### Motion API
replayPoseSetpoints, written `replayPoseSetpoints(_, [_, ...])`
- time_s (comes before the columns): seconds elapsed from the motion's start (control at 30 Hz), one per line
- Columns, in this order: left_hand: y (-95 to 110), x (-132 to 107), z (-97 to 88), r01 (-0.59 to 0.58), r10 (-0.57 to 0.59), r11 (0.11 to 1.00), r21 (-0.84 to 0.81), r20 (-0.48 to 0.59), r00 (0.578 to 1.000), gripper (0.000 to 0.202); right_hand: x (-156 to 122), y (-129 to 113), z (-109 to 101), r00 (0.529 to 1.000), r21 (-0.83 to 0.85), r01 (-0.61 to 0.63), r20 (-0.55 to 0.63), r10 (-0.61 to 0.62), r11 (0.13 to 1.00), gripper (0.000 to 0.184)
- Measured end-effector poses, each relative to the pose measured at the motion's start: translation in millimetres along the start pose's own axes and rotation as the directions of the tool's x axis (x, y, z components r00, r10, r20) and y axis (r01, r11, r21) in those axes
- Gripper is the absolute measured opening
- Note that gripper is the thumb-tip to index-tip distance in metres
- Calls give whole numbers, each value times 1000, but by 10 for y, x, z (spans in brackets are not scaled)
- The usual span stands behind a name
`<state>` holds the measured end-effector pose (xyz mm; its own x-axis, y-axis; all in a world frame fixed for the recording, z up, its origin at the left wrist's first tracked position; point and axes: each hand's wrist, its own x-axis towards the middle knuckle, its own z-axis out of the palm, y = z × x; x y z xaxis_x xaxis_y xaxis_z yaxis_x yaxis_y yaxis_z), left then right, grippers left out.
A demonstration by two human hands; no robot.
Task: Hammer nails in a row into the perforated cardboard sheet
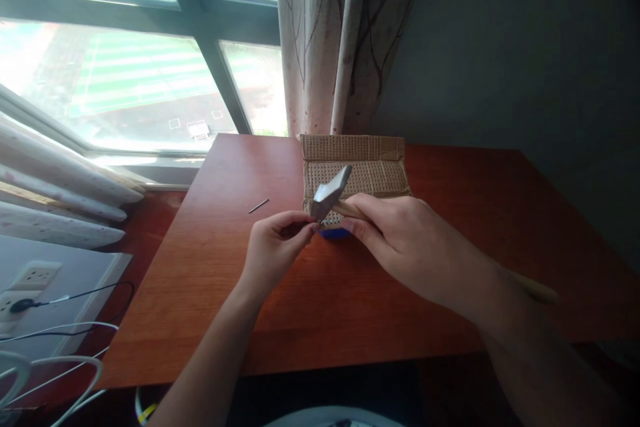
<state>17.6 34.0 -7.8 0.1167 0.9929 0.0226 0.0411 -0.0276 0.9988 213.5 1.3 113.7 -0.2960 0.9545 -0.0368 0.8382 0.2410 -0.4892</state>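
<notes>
Indoors, beside a bright window (150, 73), a person's bare hands come together over the near part of a perforated brown panel (357, 177), set on a reddish-brown desk (290, 310). The right hand (413, 237), at the panel's near right, has its grip closed around the pale handle of a hammer (330, 193), close behind the metal head; the handle's far end juts out past the wrist, well to the right of the panel. The hammer's head is tilted above the panel's near left part, just beside the left fingertips. The left hand (273, 240), at the panel's near left corner, has its grip drawn into a pinch, thumb towards forefinger, on a small dark item (321, 222) too slight to identify; whether the hammer touches it cannot be told. Below the panel's near edge shows part of a blue object (335, 233), mostly hidden. A thin metal pin (259, 205) lies left of the panel, apart from it. Behind the panel hangs a pale curtain (315, 40) with a branch pattern, the window to its left. Well left of the panel, a wall outlet (37, 275) carries a dark plug (23, 305).
</notes>
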Motion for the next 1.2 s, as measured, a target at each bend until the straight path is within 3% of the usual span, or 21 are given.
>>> replayPoseSetpoints(0.2, [-13, -4, -3, 22, -23, 999, -45, -21, 1000, 20, 15, -19, -60, 998, 35, 33, -61, -30, 999, 21])
replayPoseSetpoints(0.87, [-13, -33, 48, 72, -75, 995, -66, -44, 996, 23, 21, 82, -25, 1000, 76, -2, -14, 3, 997, 24])
replayPoseSetpoints(1.07, [-67, -37, 42, 39, -41, 997, -69, -39, 998, 20, 65, 16, -39, 999, 92, 17, -43, -13, 996, 23])
replayPoseSetpoints(1.2, [-91, -40, 37, 16, -18, 998, -63, -27, 999, 19, 106, 11, -18, 1000, 52, 19, 10, -20, 998, 25])
